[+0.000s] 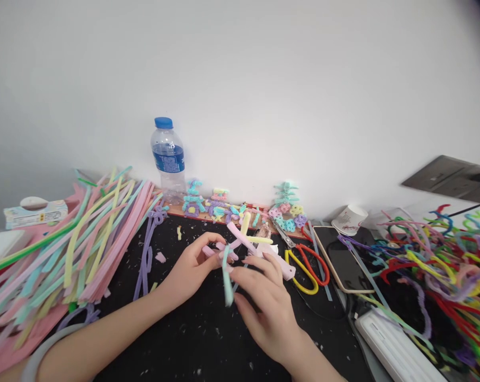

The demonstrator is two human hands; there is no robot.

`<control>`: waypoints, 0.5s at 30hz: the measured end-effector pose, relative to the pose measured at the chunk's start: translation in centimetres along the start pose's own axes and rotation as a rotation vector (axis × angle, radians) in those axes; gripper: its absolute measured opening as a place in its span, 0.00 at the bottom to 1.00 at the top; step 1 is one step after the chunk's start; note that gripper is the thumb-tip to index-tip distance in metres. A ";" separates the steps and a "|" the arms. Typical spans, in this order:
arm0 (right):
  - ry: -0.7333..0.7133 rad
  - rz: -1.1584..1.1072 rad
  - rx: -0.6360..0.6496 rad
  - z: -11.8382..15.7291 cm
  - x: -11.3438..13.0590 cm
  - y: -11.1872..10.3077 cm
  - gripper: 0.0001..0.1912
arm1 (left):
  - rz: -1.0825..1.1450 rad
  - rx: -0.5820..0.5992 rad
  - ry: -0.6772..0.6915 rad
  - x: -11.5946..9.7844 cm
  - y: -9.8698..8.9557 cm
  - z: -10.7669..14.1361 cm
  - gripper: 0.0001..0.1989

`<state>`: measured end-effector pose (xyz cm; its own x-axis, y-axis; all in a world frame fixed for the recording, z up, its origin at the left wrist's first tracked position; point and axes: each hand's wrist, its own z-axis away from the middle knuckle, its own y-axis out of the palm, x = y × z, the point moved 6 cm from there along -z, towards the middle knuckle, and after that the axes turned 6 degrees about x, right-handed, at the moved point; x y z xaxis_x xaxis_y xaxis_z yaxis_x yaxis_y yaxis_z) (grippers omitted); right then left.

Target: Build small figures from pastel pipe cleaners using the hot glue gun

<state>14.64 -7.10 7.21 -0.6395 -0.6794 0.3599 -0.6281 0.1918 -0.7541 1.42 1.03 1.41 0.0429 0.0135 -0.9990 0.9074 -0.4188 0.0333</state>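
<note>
My left hand point(194, 268) pinches a lilac pipe cleaner point(240, 233) between thumb and fingers, above the black tabletop. Its pieces appear crossed or joined; the fingers hide the exact join. My right hand point(265, 300) has curled fingers against a mint-green pipe cleaner point(227, 284), which hangs down between the two hands. Just beyond the fingers is a yellow pipe cleaner point(245, 225). A pale pink handle with a hole in its end point(285, 267) lies behind my right hand. Beside it rest scissors point(309, 270) with red and yellow handles.
Pastel pipe cleaners point(100, 233) are heaped at left, bright ones point(442, 260) at right. A water bottle point(168, 159) stands near the wall by small finished shapes point(285, 201). A phone point(345, 260), paper cup point(350, 218) and white power strip point(394, 345) lie right.
</note>
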 end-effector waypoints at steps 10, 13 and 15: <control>0.555 0.330 -0.051 1.5 -8.6 -1.4 0.24 | 0.360 -0.119 -0.109 1.4 -1.1 -0.4 0.12; 0.658 0.425 0.126 2.2 -10.0 -0.1 0.28 | 0.410 -0.155 -0.109 1.4 -1.3 -0.5 0.11; 0.680 0.443 0.165 2.4 -10.4 0.3 0.28 | 0.421 -0.176 -0.115 1.5 -1.4 -0.6 0.11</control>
<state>22.10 -1.68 1.92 -0.9743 0.0216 0.2240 -0.2154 0.1989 -0.9560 0.43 2.15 -0.08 0.3848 -0.2293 -0.8941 0.8786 -0.2058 0.4309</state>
